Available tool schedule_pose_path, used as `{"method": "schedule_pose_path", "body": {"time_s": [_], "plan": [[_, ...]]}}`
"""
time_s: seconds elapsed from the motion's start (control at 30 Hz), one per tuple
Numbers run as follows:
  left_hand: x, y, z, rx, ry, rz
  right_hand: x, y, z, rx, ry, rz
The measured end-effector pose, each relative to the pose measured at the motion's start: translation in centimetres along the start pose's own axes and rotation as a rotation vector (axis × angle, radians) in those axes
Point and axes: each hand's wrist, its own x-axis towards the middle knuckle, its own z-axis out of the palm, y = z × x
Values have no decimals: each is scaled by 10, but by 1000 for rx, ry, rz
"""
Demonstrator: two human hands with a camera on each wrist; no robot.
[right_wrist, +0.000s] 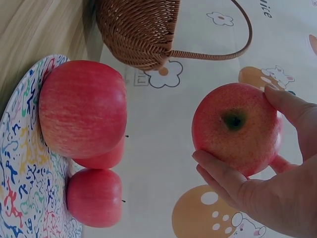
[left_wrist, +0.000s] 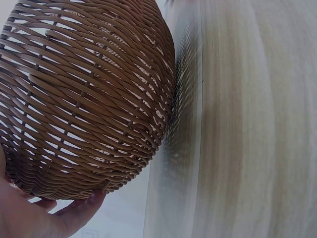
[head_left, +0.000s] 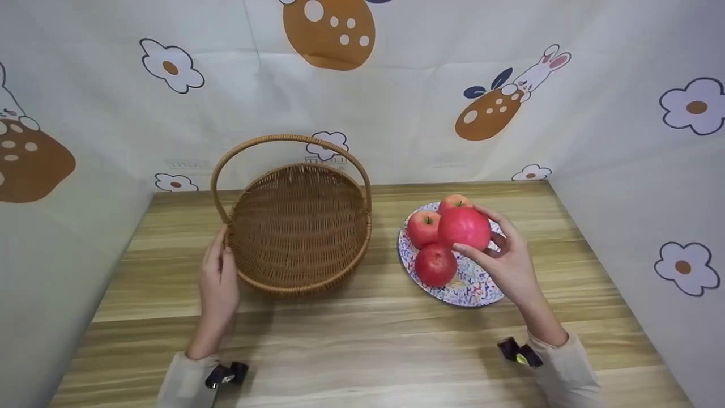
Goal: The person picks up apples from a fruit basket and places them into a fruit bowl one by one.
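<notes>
In the head view my right hand holds a red apple between thumb and fingers, raised over the speckled plate. The right wrist view shows this apple with its dimpled end facing the camera, apart from the others. Three more apples sit together on the plate, the nearest apple red all over. My left hand holds the left side of a brown wicker basket, near the foot of its handle. From the left wrist, the fingers lie against the basket's woven wall.
The basket's tall arched handle rises near the back wall. A wood-grain table lies under everything. Pale printed sheets with flowers and rabbits enclose the back and both sides.
</notes>
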Motion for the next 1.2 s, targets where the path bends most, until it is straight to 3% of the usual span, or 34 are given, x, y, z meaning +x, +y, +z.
{"method": "schedule_pose_path", "body": {"time_s": [0.5, 1.2], "plan": [[0, 1, 0, -14, -7, -2, 5, 1, -13, -16, 42, 25], [-1, 1, -1, -6, -6, -11, 12, 11, -23, -61, 25, 71]]}}
